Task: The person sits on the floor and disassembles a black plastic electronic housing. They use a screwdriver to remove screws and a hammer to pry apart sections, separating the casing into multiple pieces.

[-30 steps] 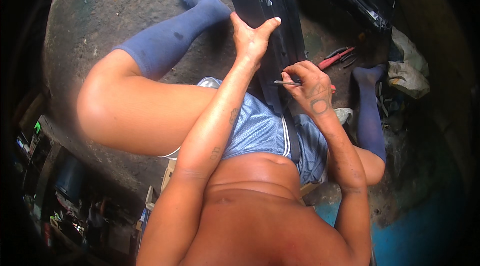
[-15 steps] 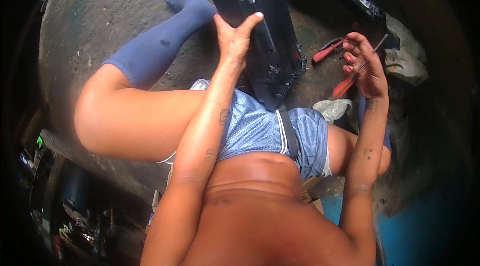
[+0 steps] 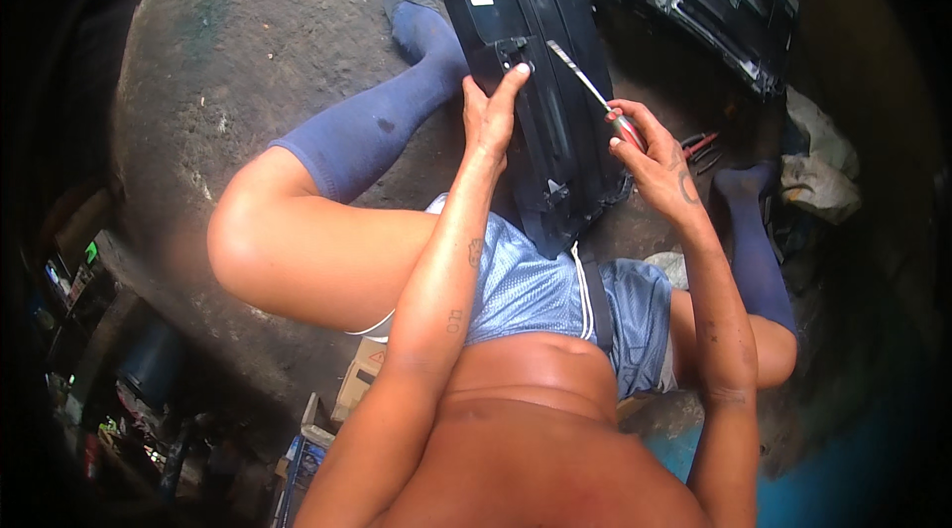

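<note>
Between my legs a long black plastic panel (image 3: pixel 575 121) stands tilted, its near end against my shorts. My left hand (image 3: pixel 489 117) grips the panel's left edge, thumb on top beside a small raised fitting; its other fingers are hidden behind the edge. In my right hand (image 3: pixel 650 153) is a screwdriver (image 3: pixel 585 77) with a red handle and a metal shaft. My fingers wrap round the handle. The shaft points up and to the left, over the panel's right part, and I cannot tell whether its tip touches the plastic.
Another black plastic part (image 3: pixel 699 7) lies at the far right on the dirty floor (image 3: pixel 268 62). Red-handled pliers (image 3: pixel 700 144) rest beyond my right hand. A pale crumpled sack (image 3: pixel 821 161) is at the right. A cardboard box (image 3: pixel 357 381) stands at my left hip.
My right hand has moved left and turned the screwdriver toward the panel; before, its shaft pointed up and right beside the fingers. My left hand still holds the panel. The whole view has shifted.
</note>
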